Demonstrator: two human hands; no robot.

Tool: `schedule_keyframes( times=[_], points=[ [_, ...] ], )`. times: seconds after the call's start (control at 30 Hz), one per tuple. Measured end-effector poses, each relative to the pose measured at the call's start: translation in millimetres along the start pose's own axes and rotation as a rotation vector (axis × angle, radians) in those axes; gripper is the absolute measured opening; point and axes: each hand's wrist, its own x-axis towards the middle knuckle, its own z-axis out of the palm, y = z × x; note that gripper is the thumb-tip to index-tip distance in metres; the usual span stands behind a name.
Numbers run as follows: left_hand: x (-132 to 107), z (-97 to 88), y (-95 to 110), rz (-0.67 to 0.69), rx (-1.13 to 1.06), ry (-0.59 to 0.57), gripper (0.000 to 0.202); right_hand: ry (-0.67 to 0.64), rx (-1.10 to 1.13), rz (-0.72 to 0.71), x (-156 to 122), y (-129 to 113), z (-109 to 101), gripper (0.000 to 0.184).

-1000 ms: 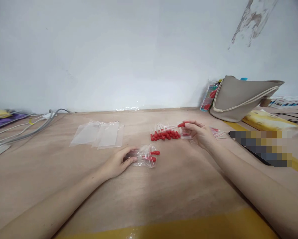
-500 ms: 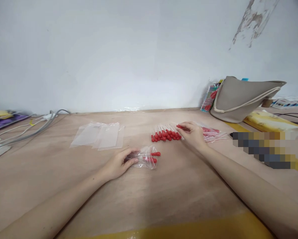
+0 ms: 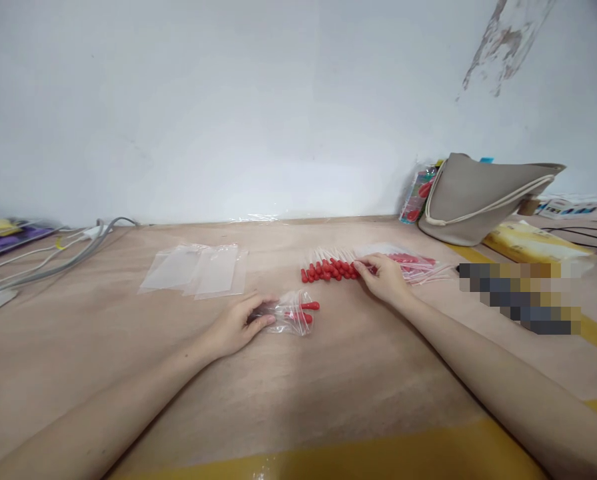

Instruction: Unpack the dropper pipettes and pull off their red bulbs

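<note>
My left hand (image 3: 241, 325) is closed on a clear zip bag (image 3: 281, 320), thumb on the near side and fingers on the far side. Two droppers (image 3: 303, 318) with red bulbs lie in the bag, their bulbs sticking out of its mouth on the right. My right hand (image 3: 383, 275) pinches at the right end of a row of droppers (image 3: 328, 268), whose red bulbs point toward me and whose pale thin stems point to the wall. Its fingertips mostly hide the dropper between them.
Flat clear bags (image 3: 198, 270) lie overlapped at left. Behind my right hand is a bag of more red droppers (image 3: 413, 263). Farther right stand a grey bag (image 3: 483, 200) and a yellow packet (image 3: 536, 243). Cables (image 3: 78, 257) run along the left; a pixelated patch covers something at right.
My right hand has come down slightly toward the row's right end, and the red bulb seen at its fingertips is now mostly hidden. My left hand stays on the bag.
</note>
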Motion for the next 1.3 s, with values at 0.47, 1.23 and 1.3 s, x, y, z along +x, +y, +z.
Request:
schedule_keyframes(
  times=[0.47, 1.23, 1.3],
  points=[
    [-1, 2.1, 0, -0.004, -0.007, 0.004, 0.030, -0.398, 0.423, -0.266, -33, -87, 6, 0.027],
    [1, -6.1, 10, 0.159, 0.084, -0.209, 0.042, -0.593, 0.275, -0.205, -31, -109, 18, 0.005],
    [1, -7.2, 9, 0.185, 0.134, -0.268, 0.047, -0.522, 0.253, -0.278, -34, -106, 20, 0.010]
  ],
)
